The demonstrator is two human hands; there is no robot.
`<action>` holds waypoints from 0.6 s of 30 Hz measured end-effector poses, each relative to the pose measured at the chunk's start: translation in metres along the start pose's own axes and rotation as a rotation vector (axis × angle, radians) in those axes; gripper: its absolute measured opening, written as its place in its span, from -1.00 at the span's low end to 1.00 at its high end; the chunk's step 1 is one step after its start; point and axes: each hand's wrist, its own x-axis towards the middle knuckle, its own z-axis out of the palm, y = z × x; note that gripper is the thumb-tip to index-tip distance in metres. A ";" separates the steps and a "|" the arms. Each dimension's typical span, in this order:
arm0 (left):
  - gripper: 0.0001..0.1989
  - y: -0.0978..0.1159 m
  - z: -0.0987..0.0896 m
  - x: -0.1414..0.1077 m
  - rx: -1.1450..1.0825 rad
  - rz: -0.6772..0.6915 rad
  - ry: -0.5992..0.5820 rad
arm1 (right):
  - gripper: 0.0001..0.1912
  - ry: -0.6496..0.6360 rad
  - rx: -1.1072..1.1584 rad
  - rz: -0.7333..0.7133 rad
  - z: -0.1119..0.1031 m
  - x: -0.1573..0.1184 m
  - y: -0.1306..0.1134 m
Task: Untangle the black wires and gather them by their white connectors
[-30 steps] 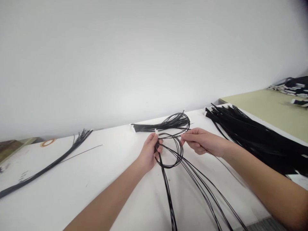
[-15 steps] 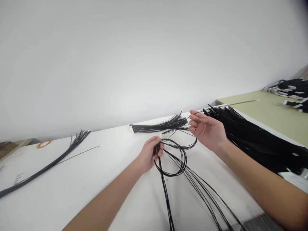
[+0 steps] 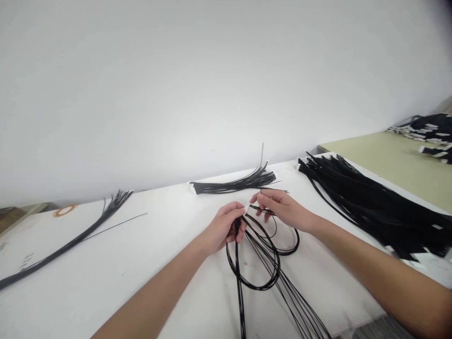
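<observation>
My left hand (image 3: 222,228) is closed around a bundle of black wires (image 3: 259,286), which loop and trail down toward the front of the table. A small white connector (image 3: 247,207) pokes out above its thumb and fingertips. Just right of the connector, my right hand (image 3: 284,209) pinches a thin black wire, whose end sticks up over the fingers. Other thin wires pass close under the right fingers. Whether the pinched wire touches the connector I cannot tell.
Behind my hands lies a short bunch of black wires (image 3: 233,183). A large pile of black wires (image 3: 367,202) covers the right side. On the left are a long wire bundle (image 3: 95,223) and an orange ring (image 3: 65,210). A pale green table (image 3: 367,146) adjoins at right.
My right hand has come left and down from beside the right pile to the connector, bringing the thin wire along. My left hand has shifted slightly right, still gripping the bundle.
</observation>
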 end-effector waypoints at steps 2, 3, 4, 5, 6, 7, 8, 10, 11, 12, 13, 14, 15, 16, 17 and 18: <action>-0.83 0.000 0.000 0.000 0.019 0.000 -0.002 | -0.67 -0.017 -0.256 -0.097 0.002 -0.002 -0.001; -0.83 0.001 0.001 -0.001 0.031 -0.003 -0.008 | -0.69 -0.001 -0.371 -0.162 0.003 -0.003 -0.002; -0.82 0.002 0.001 -0.001 0.042 -0.010 -0.019 | -0.71 0.024 -0.458 -0.227 0.003 -0.004 -0.002; -0.80 0.002 0.001 -0.002 0.055 -0.021 -0.036 | -0.73 0.046 -0.516 -0.282 0.004 -0.004 -0.002; -0.79 0.003 0.001 -0.003 0.072 -0.034 -0.053 | -0.74 0.061 -0.552 -0.324 0.004 -0.004 -0.001; -0.76 0.004 0.001 -0.003 0.094 -0.048 -0.068 | -0.75 0.068 -0.576 -0.358 0.004 -0.004 0.000; -0.74 0.005 0.001 -0.004 0.118 -0.060 -0.078 | -0.76 0.067 -0.595 -0.389 0.005 -0.004 0.001; -0.68 0.006 0.001 -0.005 0.153 -0.071 -0.082 | -0.77 0.068 -0.619 -0.434 0.006 -0.004 0.004; -0.67 0.006 0.001 -0.005 0.158 -0.072 -0.077 | -0.77 0.088 -0.624 -0.457 0.007 -0.004 0.005; -0.66 0.006 0.001 -0.004 0.149 -0.072 -0.070 | -0.78 0.126 -0.624 -0.487 0.007 -0.004 0.007; -0.65 0.006 0.001 -0.004 0.129 -0.070 -0.062 | -0.80 0.181 -0.615 -0.526 0.008 -0.004 0.007; -0.65 0.005 0.000 -0.003 0.101 -0.070 -0.051 | -0.82 0.242 -0.592 -0.569 0.008 -0.004 0.007; -0.66 0.004 -0.001 -0.002 0.069 -0.067 -0.034 | -0.83 0.301 -0.556 -0.602 0.008 -0.004 0.006; -0.66 0.004 -0.002 -0.001 0.037 -0.061 -0.016 | -0.83 0.351 -0.511 -0.611 0.007 -0.005 0.005; -0.67 0.003 -0.003 0.000 0.009 -0.055 0.002 | -0.80 0.395 -0.448 -0.595 0.007 -0.005 0.003; -0.67 0.002 -0.004 0.001 -0.019 -0.050 0.019 | -0.76 0.437 -0.368 -0.550 0.005 -0.006 0.000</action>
